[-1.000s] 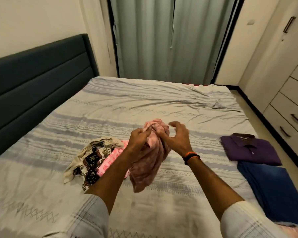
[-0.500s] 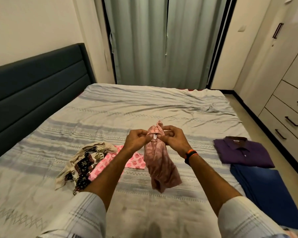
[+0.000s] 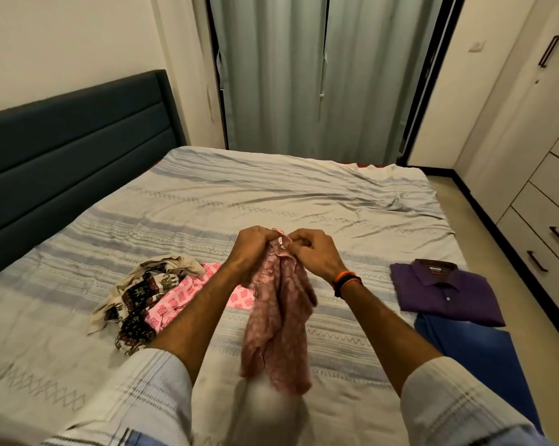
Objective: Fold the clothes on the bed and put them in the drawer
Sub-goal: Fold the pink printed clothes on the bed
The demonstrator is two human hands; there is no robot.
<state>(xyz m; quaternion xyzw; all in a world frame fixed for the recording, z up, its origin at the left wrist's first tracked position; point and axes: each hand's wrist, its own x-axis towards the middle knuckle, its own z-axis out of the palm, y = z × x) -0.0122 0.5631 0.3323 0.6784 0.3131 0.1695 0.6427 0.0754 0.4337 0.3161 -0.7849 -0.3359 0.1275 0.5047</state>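
Observation:
A dusty-pink patterned garment [image 3: 279, 323] hangs bunched in the air above the bed [image 3: 271, 194]. My left hand [image 3: 254, 249] and my right hand [image 3: 313, 252] both pinch its top edge, close together, near a small white tag. On the bed to the left lies an unfolded heap: a beige and dark printed garment [image 3: 136, 294] and a bright pink one with squares [image 3: 178, 297]. To the right a folded purple shirt [image 3: 445, 292] lies beside folded blue trousers [image 3: 477, 358]. The drawers [image 3: 542, 233] are at the far right, all closed.
A dark padded headboard [image 3: 62, 149] runs along the left. Grey-green curtains [image 3: 320, 75] hang behind the bed. A strip of floor [image 3: 464, 214] separates the bed from the wardrobe with its tall door [image 3: 529, 91]. A blurred pale shape [image 3: 265, 410] sits low in the middle.
The pink garment went from a crumpled bundle to hanging lengthwise. My right hand, open a second ago, now pinches the top edge next to my left hand.

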